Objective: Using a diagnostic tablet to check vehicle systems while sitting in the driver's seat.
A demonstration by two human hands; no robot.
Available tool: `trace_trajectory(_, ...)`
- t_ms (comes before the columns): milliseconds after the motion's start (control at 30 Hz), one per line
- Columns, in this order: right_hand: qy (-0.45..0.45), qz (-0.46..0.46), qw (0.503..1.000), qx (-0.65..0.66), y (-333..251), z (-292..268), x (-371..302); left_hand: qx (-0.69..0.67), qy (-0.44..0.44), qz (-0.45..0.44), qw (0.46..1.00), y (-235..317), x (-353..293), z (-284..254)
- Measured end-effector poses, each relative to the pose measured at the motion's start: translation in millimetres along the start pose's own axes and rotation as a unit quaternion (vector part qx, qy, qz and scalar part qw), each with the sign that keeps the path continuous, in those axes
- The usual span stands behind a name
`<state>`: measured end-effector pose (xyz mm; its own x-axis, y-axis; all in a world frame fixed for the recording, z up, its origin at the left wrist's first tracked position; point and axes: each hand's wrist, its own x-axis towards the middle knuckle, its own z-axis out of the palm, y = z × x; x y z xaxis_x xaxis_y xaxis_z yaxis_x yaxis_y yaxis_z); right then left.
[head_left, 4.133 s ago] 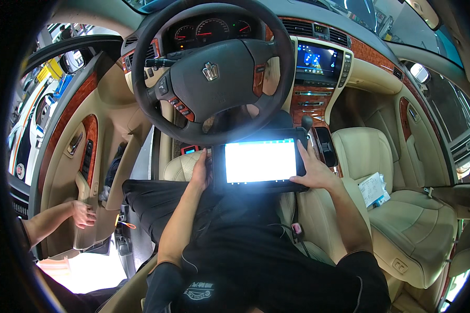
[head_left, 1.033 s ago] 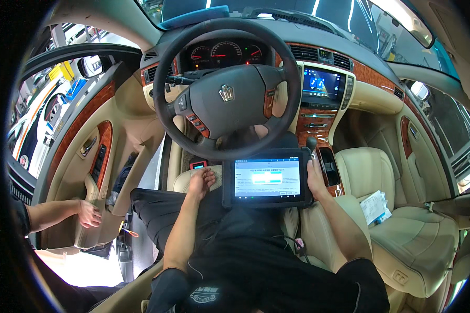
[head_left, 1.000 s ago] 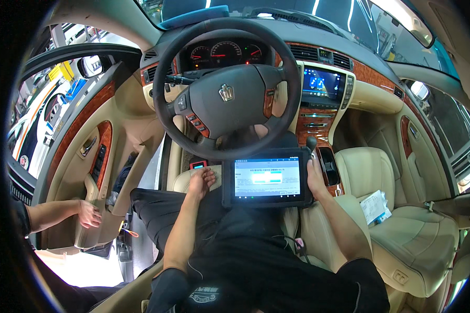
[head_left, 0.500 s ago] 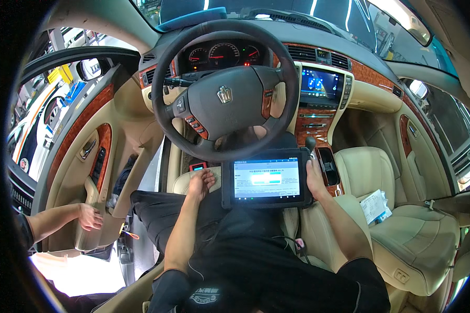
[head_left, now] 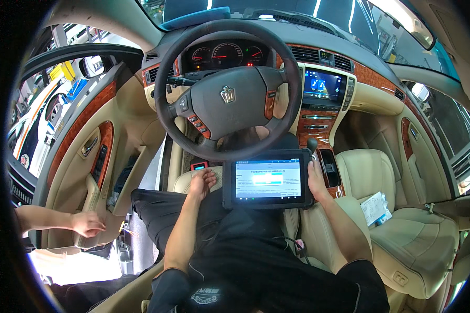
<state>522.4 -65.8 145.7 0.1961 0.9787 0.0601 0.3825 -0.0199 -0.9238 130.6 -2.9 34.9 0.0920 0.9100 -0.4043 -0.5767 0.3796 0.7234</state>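
A black-cased tablet (head_left: 227,183) with a lit screen rests on my lap, just below the steering wheel (head_left: 164,112). My right hand (head_left: 316,180) grips its right edge, thumb along the frame. Left of the tablet, and apart from it, my left hand (head_left: 202,182) lies palm up over my thigh. Its fingers are curled in, and nothing shows in them. Just beyond that hand, a small red-and-black device (head_left: 199,166) with a little lit display sits by the seat's front edge.
At the left, another person's hand (head_left: 88,224) is over the armrest of the open driver's door (head_left: 62,182). Gear lever (head_left: 312,144) and console stand right of the tablet. Papers (head_left: 373,208) lie on the passenger seat (head_left: 418,240); a cable with a pink plug (head_left: 300,243) is beside my seat.
The other person's hand by the door has shifted slightly down, its forearm now more level. The view has moved a little. My hands and the tablet hold their places.
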Motion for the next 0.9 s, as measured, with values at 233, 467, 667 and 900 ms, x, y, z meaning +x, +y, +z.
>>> trace_trajectory(233, -0.014, 0.005, 1.0, 0.011, -1, -3, 1, 0.001, -0.007, 0.001, 1.0, 1, -1, 3)
trace_trajectory(467, 0.001, -0.037, 0.999, 0.0, 0, 1, 3, 0.002, -0.008, 0.001, 1.0, 2, -1, 2)
trace_trajectory(667, 0.0, -0.041, 0.999, 0.01, 4, 0, 2, 0.007, 0.004, 0.002, 1.0, 3, -5, 6)
trace_trajectory(900, -0.001, -0.015, 1.0, -0.001, 7, -1, 5, 0.005, 0.001, 0.0, 1.0, 3, -4, 4)
